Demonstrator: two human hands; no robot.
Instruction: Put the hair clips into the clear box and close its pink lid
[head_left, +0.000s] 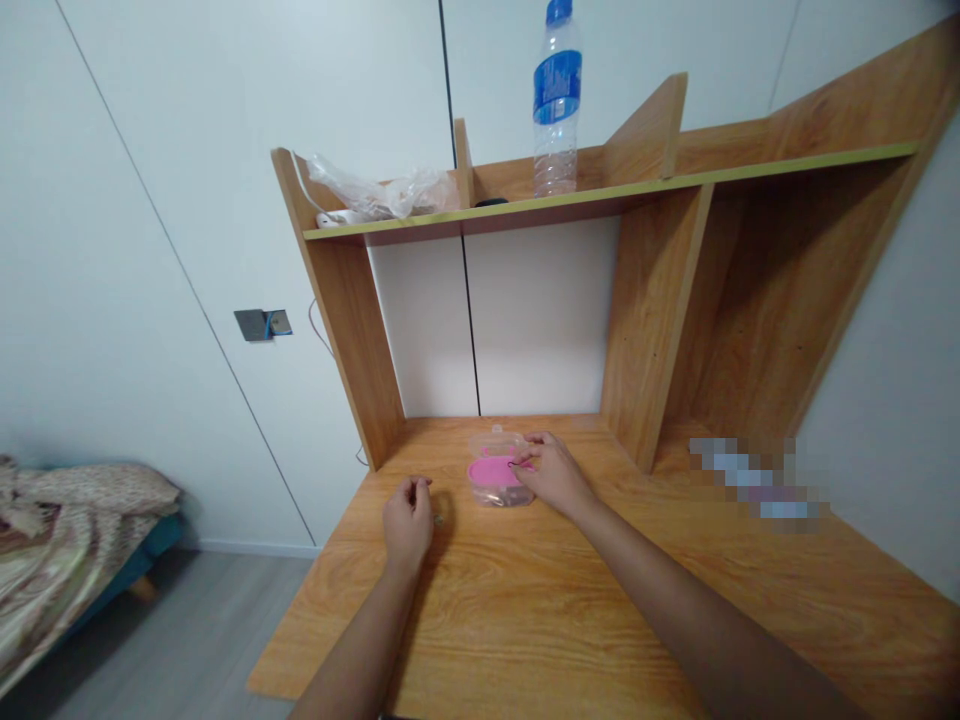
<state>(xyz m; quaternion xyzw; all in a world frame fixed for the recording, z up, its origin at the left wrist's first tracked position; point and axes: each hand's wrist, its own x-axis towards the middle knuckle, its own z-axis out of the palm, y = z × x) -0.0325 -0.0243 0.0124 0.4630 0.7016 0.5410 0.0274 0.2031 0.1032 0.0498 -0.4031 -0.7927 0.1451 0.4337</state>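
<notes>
A small clear plastic box (498, 478) with a pink insert and an open lid sits on the wooden desk (525, 600), near its back. My right hand (553, 472) rests at the box's right side, thumb and forefinger pinched together over the pink part on something tiny. My left hand (409, 518) lies on the desk to the left of the box, fingers curled in a pinch. A tiny object (439, 519) lies on the wood just right of that hand.
A shelf (600, 195) above the desk carries a water bottle (557, 100) and a crumpled plastic bag (382, 192). A side compartment stands at the right. A bed (67, 540) is at the lower left, past the desk's left edge.
</notes>
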